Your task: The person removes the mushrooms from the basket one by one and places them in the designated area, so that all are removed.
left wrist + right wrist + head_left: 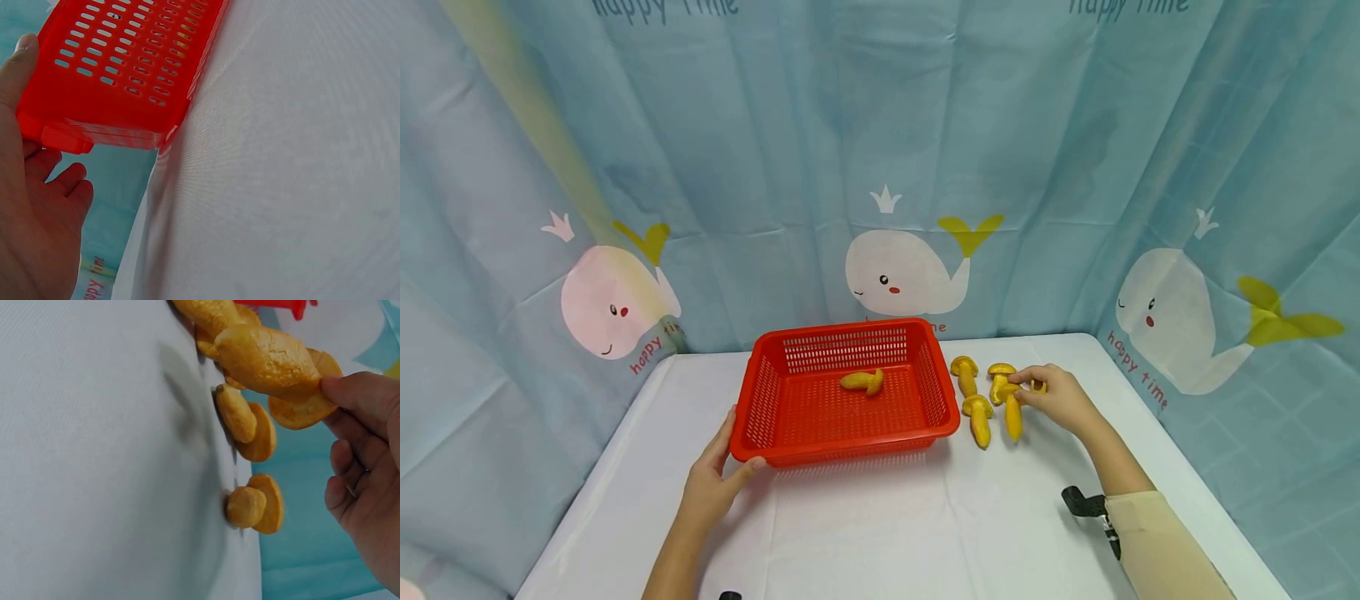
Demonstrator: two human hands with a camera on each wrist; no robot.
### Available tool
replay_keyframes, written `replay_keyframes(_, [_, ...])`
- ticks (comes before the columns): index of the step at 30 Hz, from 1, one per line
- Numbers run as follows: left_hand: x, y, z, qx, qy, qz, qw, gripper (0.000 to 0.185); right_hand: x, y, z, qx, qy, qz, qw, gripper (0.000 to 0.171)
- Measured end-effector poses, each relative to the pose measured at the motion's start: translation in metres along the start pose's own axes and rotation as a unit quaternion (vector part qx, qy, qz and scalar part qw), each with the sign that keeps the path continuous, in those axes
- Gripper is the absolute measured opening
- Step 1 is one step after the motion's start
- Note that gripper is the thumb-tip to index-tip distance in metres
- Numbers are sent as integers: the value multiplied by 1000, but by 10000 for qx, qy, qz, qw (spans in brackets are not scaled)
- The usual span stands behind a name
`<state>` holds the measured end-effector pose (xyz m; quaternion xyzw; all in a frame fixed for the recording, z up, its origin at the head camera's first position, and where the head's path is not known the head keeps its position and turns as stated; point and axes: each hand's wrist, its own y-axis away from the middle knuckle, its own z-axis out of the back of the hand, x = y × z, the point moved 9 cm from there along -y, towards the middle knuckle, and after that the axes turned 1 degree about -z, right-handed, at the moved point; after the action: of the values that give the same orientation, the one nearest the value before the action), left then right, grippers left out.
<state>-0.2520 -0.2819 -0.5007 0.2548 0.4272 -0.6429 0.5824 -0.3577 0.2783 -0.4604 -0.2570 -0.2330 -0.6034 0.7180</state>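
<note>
**Right hand on a mushroom, left hand at the basket corner**

The yellow toy mushroom with a rounded cap (1012, 408) lies on the table with its long axis running roughly toward you: cap at the far end under your fingertips, stem pointing back at you. Your right hand (1060, 398) pinches it at the cap, thumb on one side and curled fingers (362, 400) on the other, closed firmly on it.

Just left of those fingers lie three more yellow toy mushrooms: one close alongside (978, 417), one just beyond your fingertips (998, 379) and one further left (965, 374), all with stems pointing roughly toward you. A fifth yellow mushroom (863, 382) lies on its side inside the red perforated plastic basket (760, 400), long axis crosswise.

Your left hand (713, 483) grips the basket's near left corner, thumb (15, 69) up over the rim, the other fingers loosely bent beside and under that corner.

Everything sits on a table under a white cloth (880, 525). Around it hangs a light blue curtain printed with white whales (902, 271).
</note>
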Motion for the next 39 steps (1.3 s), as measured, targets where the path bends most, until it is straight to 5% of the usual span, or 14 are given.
replay_keyframes(39, [2, 0, -1, 19, -13, 10, 10000, 93, -36, -9, -21, 264, -160, -249, 9992, 20])
